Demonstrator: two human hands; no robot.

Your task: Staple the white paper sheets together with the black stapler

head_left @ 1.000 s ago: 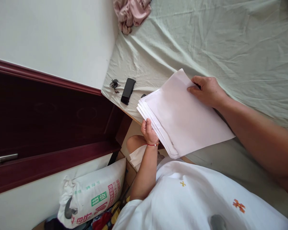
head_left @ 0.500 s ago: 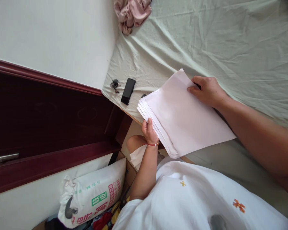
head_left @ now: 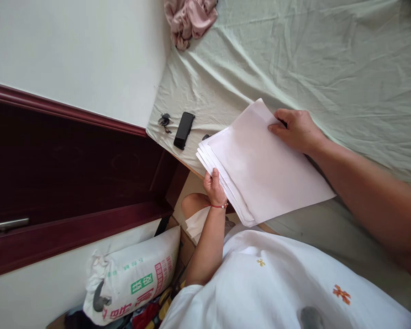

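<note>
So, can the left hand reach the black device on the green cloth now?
Probably yes: the black device lies uncovered near the left hand. But that hand grips the paper stack, so it would likely have to let go.

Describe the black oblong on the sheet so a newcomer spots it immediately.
Start at the pale green sheet, at its corner beside the dark red door. Near that corner, between a dark cluster and the white papers, lies the black oblong. Its long, straight-edged shape sets it apart from the smaller, jumbled cluster.

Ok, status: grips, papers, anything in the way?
Left grip on paper stack, right grip at opposite edge. Sheets staggered. Small dark object partly hidden by stack; nothing visibly blocking.
</note>
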